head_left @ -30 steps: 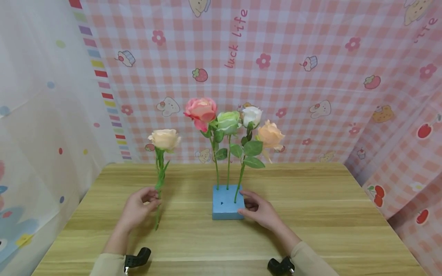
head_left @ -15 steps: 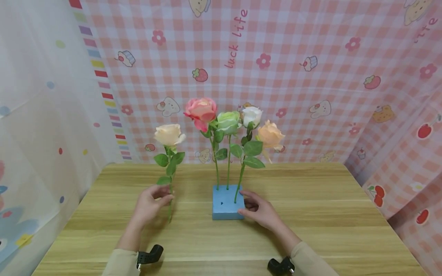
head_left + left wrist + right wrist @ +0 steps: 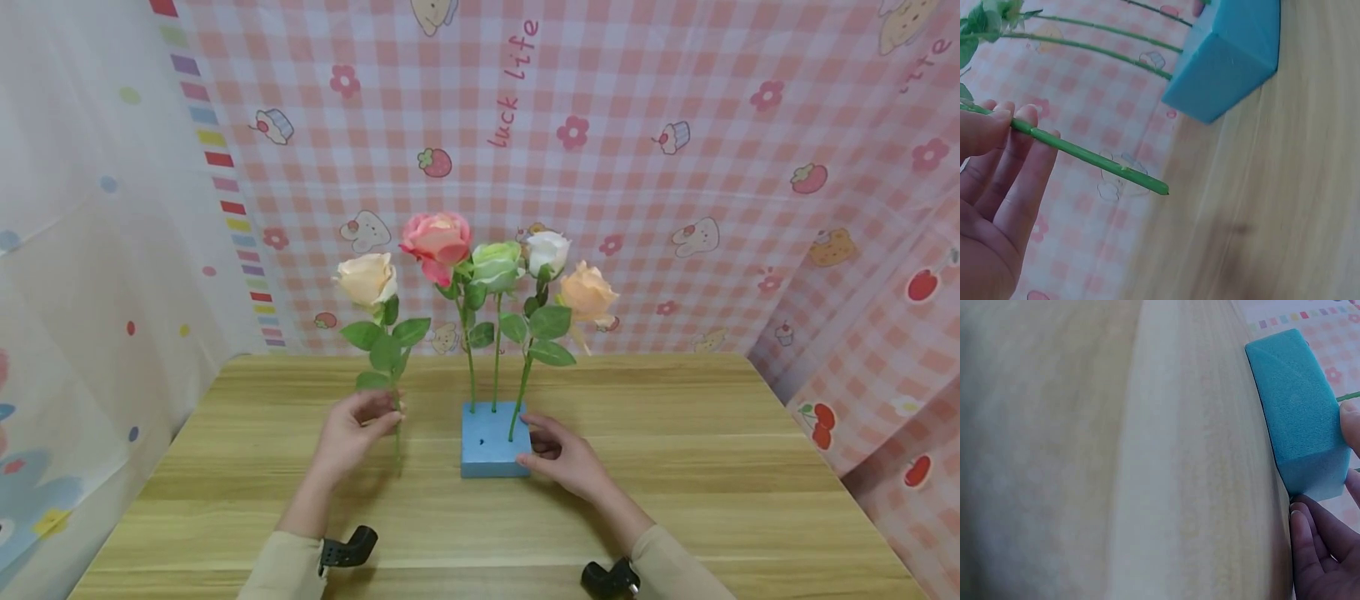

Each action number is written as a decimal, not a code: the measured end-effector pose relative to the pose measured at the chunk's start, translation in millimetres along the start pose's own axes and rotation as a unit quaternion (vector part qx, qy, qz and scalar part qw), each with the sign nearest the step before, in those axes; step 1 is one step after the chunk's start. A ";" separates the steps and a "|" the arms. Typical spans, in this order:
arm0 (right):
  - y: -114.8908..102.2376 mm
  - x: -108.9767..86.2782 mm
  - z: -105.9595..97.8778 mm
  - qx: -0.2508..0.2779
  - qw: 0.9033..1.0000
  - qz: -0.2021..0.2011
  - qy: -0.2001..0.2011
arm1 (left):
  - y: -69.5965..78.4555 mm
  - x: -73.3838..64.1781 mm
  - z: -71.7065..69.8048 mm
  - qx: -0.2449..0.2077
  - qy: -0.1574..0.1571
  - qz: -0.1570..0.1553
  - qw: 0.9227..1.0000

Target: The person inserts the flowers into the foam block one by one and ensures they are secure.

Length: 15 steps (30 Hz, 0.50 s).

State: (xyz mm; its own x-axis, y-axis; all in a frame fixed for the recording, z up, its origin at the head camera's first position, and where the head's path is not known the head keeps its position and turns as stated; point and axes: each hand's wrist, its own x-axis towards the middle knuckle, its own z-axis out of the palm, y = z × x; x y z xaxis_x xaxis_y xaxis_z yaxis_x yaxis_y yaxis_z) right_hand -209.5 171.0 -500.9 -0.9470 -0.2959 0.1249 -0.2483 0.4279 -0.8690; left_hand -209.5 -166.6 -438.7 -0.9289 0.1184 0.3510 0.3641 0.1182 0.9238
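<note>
My left hand pinches the green stem of a cream rose between thumb and fingers. The rose stands nearly upright, left of a blue foam block. In the left wrist view, the bare end of the stem sticks out past the fingers, apart from the block. My right hand holds the block at its right side, thumb near the front corner, a finger near the back one. A pink rose, a green rose, a white rose and a peach rose rise above the block. A small hole shows front left.
Block and hands are over a wood-grain table. A pink checked cloth hangs behind it, and a pale curtain hangs at the left. Each wrist wears a black camera mount.
My left hand has moved right, toward the block, with the cream rose. The rose has turned, so its leaves now spread into view. My right hand and the block have stayed put.
</note>
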 end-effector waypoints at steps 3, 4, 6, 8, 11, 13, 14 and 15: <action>0.2 -0.1 -0.1 0.000 1.000 0.000 -0.001 | 1.1 3.8 4.8 -0.010 -0.015 0.018 1.000; 0.3 -0.2 -0.1 -0.001 1.000 0.000 -0.001 | 1.8 4.9 6.6 -0.013 -0.019 0.024 0.999; 0.3 -0.3 -0.1 -0.001 1.000 0.000 -0.001 | 3.4 6.9 10.4 -0.020 -0.025 0.033 0.999; 0.3 -0.4 -0.2 -0.001 1.000 0.000 -0.001 | 5.3 8.9 14.5 -0.025 -0.028 0.040 0.999; 0.2 -0.3 -0.2 0.000 1.000 0.002 -0.001 | 8.5 11.7 20.8 -0.034 -0.032 0.049 0.998; 0.1 -0.2 -0.1 0.000 1.000 0.003 -0.001 | 11.1 13.0 24.6 -0.040 -0.032 0.053 0.997; 0.1 -0.1 0.0 0.000 1.000 0.003 -0.001 | 12.7 13.4 26.6 -0.043 -0.032 0.055 0.997; 0.0 0.0 0.0 0.000 1.000 0.004 -0.001 | 14.1 13.6 28.6 -0.046 -0.032 0.058 0.997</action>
State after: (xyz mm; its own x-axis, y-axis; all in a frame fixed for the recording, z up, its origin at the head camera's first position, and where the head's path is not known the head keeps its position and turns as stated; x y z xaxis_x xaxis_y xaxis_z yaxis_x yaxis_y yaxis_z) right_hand -209.6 171.0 -501.0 -0.9484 -0.2943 0.1177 -0.2414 0.4298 -0.8700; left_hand -215.1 -135.1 -425.2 -0.8734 0.1891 0.4488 0.4587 0.0097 0.8885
